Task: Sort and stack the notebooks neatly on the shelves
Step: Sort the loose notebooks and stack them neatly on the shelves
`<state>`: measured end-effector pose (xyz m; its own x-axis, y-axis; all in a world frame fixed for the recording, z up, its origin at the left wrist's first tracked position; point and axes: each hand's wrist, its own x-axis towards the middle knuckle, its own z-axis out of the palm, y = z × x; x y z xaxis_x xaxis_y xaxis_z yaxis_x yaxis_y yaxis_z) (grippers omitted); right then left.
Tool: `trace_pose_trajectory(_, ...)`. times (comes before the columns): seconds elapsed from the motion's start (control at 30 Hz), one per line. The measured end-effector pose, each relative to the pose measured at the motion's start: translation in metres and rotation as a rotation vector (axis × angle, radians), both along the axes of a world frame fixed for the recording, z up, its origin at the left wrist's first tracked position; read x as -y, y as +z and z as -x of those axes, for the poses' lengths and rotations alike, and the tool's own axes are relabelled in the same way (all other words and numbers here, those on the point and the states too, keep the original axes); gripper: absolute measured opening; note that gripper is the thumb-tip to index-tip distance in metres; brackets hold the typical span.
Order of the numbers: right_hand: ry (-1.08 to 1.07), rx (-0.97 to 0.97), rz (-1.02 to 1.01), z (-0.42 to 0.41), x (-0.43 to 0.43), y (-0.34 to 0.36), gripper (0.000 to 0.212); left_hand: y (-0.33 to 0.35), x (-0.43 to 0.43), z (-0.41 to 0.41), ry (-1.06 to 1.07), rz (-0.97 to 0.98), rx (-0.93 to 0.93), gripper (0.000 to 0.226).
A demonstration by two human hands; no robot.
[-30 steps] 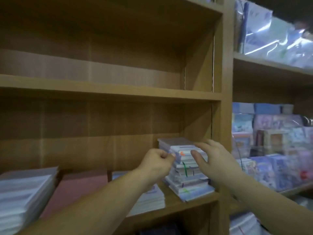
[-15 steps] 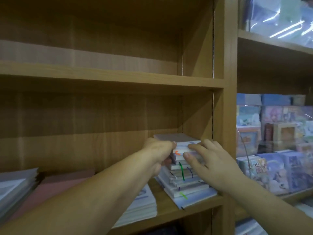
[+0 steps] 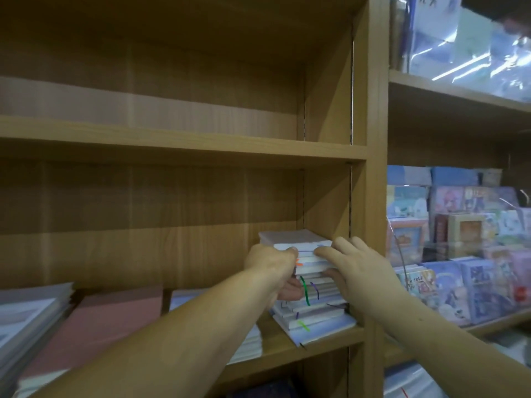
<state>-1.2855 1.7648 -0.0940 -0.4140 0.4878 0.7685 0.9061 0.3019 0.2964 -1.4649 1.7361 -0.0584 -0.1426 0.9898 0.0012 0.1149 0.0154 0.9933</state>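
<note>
Notebooks (image 3: pixel 313 300), small and piled unevenly with coloured marks on their page edges, stand at the right end of the lower shelf (image 3: pixel 287 351), close against the wooden side wall. The left hand (image 3: pixel 271 268) grips the upper part of the pile from its left side, fingers curled over the top edge. The right hand (image 3: pixel 359 271) clasps the same upper part from the front right, fingers spread across the page edges and thumb tucked beneath. Further left on this shelf lie a pink pile (image 3: pixel 109 317) and a pale pile (image 3: pixel 31 314) at the left edge.
</note>
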Motion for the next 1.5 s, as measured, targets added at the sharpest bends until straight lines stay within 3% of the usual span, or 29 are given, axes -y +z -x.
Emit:
trace_pose_trajectory(0.17,-0.012,-0.015,-0.075,0.000,0.016,-0.016,0.057,-0.008,0.016,0.007,0.008,-0.027,0.128,0.031)
trace_pose_trajectory(0.33,0.218,-0.228,0.037,-0.006,0.033,-0.024,0.035,-0.010,0.022,0.013,-0.112,0.034,0.386,0.024)
trace_pose_trajectory(0.47,0.245,-0.780,0.276,-0.010,0.047,-0.011,0.045,-0.015,0.028,0.005,-0.114,0.039,0.394,0.029)
trace_pose_trajectory(0.63,0.420,-1.333,0.957,-0.015,0.057,0.001,0.052,-0.029,0.045,0.013,-0.256,0.085,0.407,0.032)
trace_pose_trajectory(0.73,0.395,-1.270,0.964,-0.015,0.062,-0.003,0.046,-0.028,0.044,0.018,-0.247,0.013,0.416,0.029)
trace_pose_trajectory(0.87,0.460,-1.226,0.982,-0.013,0.076,-0.011,0.063,-0.040,0.064,0.031,-0.253,-0.121,0.277,0.033)
trace_pose_trajectory(1.0,0.557,-0.997,0.892,0.020,0.094,0.000,0.066,-0.039,0.084,0.073,-0.243,-0.331,0.059,0.051)
trace_pose_trajectory(1.1,0.615,-0.967,0.778,0.064,0.095,0.007,0.078,-0.024,0.096,0.119,-0.200,-0.454,-0.139,0.059)
trace_pose_trajectory(1.3,0.776,-0.945,0.710,0.149,0.078,0.012,0.096,-0.013,0.102,0.185,-0.040,-0.537,-0.410,0.061)
trace_pose_trajectory(1.5,0.710,-0.795,0.661,0.170,0.070,-0.005,0.099,-0.041,0.090,0.197,0.047,-0.522,-0.450,0.059)
